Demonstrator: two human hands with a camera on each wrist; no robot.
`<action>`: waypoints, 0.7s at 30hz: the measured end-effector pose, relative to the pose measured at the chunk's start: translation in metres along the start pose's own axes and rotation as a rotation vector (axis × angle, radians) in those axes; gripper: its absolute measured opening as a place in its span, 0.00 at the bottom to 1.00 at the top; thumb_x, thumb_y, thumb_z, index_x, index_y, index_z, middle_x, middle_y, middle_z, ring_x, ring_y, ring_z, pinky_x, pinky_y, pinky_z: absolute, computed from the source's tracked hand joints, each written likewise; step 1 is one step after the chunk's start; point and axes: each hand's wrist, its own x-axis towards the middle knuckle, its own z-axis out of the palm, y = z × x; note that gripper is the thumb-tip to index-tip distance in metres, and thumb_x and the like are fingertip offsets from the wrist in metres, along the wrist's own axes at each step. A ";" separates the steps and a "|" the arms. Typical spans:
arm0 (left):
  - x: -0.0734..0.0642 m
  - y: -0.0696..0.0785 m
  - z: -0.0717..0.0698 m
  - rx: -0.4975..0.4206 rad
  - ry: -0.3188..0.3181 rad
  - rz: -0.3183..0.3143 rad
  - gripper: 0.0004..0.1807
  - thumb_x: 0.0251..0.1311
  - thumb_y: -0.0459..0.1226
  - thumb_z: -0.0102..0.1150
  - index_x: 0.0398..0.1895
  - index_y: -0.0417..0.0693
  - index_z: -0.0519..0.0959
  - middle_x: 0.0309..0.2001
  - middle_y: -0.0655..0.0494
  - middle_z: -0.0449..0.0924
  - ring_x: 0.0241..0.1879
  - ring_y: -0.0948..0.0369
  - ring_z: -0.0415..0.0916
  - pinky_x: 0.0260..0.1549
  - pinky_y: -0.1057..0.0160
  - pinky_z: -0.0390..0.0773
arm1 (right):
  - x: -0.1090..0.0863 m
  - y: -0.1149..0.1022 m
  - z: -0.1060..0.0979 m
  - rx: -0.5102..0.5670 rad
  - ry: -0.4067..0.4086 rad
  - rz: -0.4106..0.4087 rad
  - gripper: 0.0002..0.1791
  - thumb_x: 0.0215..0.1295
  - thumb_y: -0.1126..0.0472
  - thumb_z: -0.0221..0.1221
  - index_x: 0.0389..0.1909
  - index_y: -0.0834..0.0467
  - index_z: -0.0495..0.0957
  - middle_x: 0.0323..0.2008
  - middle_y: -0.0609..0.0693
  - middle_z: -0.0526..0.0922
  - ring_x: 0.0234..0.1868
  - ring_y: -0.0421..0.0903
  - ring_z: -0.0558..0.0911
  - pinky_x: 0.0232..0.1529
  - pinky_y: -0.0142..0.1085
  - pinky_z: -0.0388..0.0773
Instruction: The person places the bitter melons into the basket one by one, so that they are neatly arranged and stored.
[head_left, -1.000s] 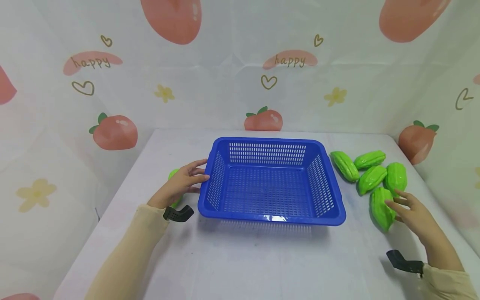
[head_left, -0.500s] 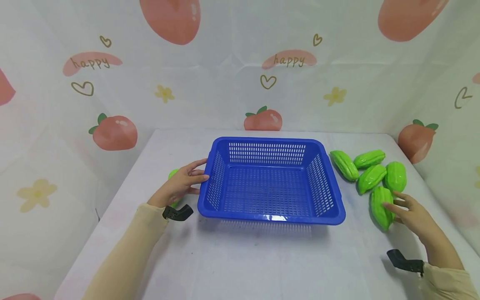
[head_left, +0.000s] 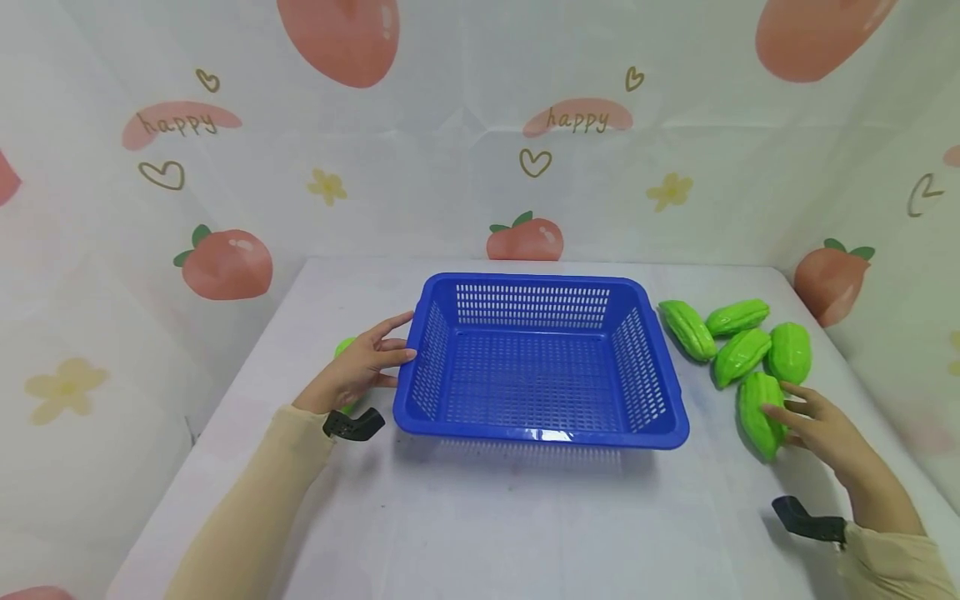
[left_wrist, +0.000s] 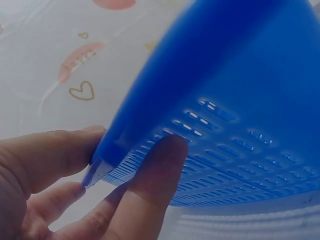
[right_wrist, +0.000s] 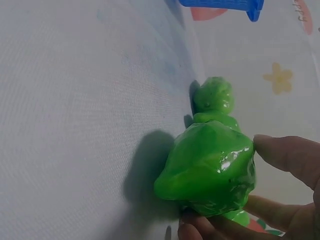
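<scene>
**Left hand (head_left: 363, 367) on blue basket (head_left: 540, 435), right hand (head_left: 821, 429) on ridged green fruit (head_left: 756, 412)**

Left clamped on basket's left rim. Right pinching the fruit, right of basket on the surface (head_left: 525, 525). Four more fruits (head_left: 742, 357) just beyond. Green item (head_left: 344, 345) behind left hand, mostly hidden.

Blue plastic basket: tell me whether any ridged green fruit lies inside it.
No, in the head view, the blue plastic basket shows a bare perforated floor.

Left arm (head_left: 251, 504) slanting forward and inward; left hand (head_left: 356, 365) pinching, fingers (head_left: 393, 359) standing apart. Right forearm (head_left: 885, 492) slanting forward and inward; right hand (head_left: 821, 429) gripping, thumb (right_wrist: 290, 155) opposing fingers.
</scene>
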 end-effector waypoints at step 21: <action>0.002 -0.002 -0.003 0.011 -0.003 -0.008 0.42 0.63 0.41 0.62 0.76 0.70 0.51 0.64 0.37 0.68 0.48 0.55 0.80 0.45 0.55 0.83 | 0.000 0.000 0.004 0.164 -0.024 0.058 0.48 0.74 0.46 0.46 0.71 0.75 0.30 0.65 0.84 0.46 0.33 0.20 0.68 0.35 0.25 0.78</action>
